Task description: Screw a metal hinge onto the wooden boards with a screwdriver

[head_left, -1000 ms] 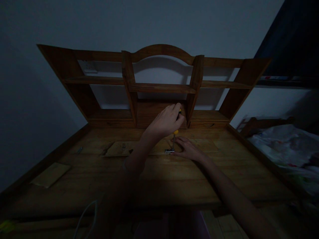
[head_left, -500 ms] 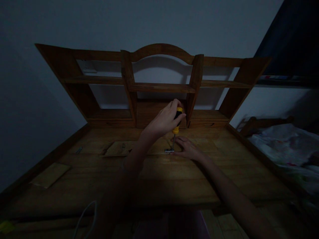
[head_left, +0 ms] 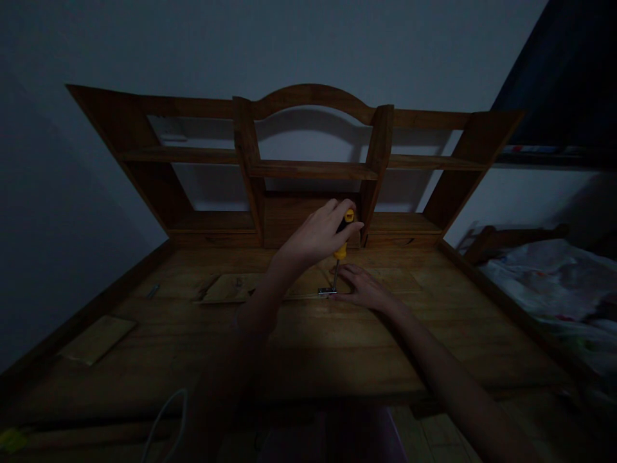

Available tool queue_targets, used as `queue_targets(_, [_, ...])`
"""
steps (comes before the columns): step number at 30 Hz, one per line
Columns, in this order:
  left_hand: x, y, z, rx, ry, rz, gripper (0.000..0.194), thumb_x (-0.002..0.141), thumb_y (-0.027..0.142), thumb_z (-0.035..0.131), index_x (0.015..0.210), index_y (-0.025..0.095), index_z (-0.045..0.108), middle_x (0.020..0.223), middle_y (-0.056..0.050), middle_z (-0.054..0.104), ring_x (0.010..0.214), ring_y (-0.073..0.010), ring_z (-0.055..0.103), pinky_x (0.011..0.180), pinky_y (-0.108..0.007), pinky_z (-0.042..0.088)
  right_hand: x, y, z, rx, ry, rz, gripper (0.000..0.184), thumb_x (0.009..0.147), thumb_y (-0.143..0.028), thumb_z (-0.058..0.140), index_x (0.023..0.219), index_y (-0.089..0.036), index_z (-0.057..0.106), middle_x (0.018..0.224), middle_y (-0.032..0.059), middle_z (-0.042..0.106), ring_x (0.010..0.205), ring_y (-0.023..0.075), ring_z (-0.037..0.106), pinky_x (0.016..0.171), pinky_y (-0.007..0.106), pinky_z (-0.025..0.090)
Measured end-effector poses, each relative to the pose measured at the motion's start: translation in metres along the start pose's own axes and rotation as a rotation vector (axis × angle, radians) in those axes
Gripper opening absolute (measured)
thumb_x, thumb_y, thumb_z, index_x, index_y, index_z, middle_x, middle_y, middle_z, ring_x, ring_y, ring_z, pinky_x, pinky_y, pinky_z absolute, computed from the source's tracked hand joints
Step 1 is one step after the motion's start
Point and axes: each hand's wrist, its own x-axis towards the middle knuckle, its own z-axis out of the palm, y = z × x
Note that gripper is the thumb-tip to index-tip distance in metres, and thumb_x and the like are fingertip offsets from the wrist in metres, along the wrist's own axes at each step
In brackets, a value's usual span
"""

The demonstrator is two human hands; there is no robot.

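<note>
Gripped in my left hand (head_left: 321, 230) is a screwdriver (head_left: 340, 249) with a yellow and black handle. It stands nearly upright, and its shaft runs down to the right end of a small silver metal piece (head_left: 326, 291). That piece lies along the near edge of a narrow wooden board (head_left: 236, 287) on the desk. My right hand (head_left: 362, 287) rests low over the board, thumb and fingers apart on either side of the screwdriver's tip. Its thumb is at the end of the metal piece; whether it presses on it I cannot tell. My left forearm covers part of the board.
A wooden shelf unit (head_left: 313, 170) stands along the back of the wooden desk (head_left: 337, 360). On the left lie a loose wood piece (head_left: 99, 339) and a small metal piece (head_left: 153, 290). A white cable (head_left: 166, 405) loops near the front edge. Plastic-covered items (head_left: 554, 276) are at right.
My left hand has shifted slightly, its thumb a little to the right, and the screwdriver handle has turned a bit. My right hand stays where it was.
</note>
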Motion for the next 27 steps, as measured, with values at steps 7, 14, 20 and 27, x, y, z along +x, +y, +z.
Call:
queue_targets(7, [0.002,-0.002,0.001,0.019,-0.029,-0.008,0.032,0.097,0.025,0.044,0.128,0.017,0.05,0.122,-0.012,0.063,0.116,-0.0248,0.06,0.101,-0.038,0.045,0.0,0.003,0.002,-0.006,-0.012,-0.001,0.067,0.083,-0.062,0.068,0.135,-0.023,0.056,0.131,0.0118,0.06,0.124,0.0292,0.056,0.107,0.045,0.046])
queue_targets(14, [-0.002,0.011,-0.004,0.099,-0.002,-0.058,0.031,0.101,0.043,0.041,0.118,0.02,0.054,0.115,-0.01,0.064,0.11,-0.0249,0.061,0.095,-0.038,0.047,0.0,0.0,-0.001,-0.01,-0.011,-0.007,0.066,0.084,-0.062,0.067,0.135,-0.023,0.056,0.129,0.0115,0.061,0.122,0.0284,0.057,0.106,0.044,0.046])
queue_targets(20, [0.0,0.003,-0.002,0.131,0.036,0.036,0.027,0.101,0.039,0.045,0.114,0.02,0.058,0.112,-0.009,0.061,0.106,-0.0223,0.06,0.096,-0.035,0.047,0.0,-0.003,-0.003,-0.008,-0.01,-0.003,0.066,0.084,-0.062,0.067,0.134,-0.021,0.056,0.131,0.0125,0.06,0.124,0.0285,0.056,0.107,0.044,0.044])
queue_targets(27, [0.002,0.0,0.001,0.035,0.02,0.054,0.025,0.093,0.015,0.043,0.116,0.017,0.054,0.115,-0.01,0.061,0.114,-0.0223,0.057,0.104,-0.037,0.044,0.001,-0.001,-0.002,-0.004,-0.024,0.007,0.068,0.082,-0.063,0.068,0.135,-0.023,0.056,0.131,0.0119,0.061,0.125,0.029,0.056,0.107,0.044,0.044])
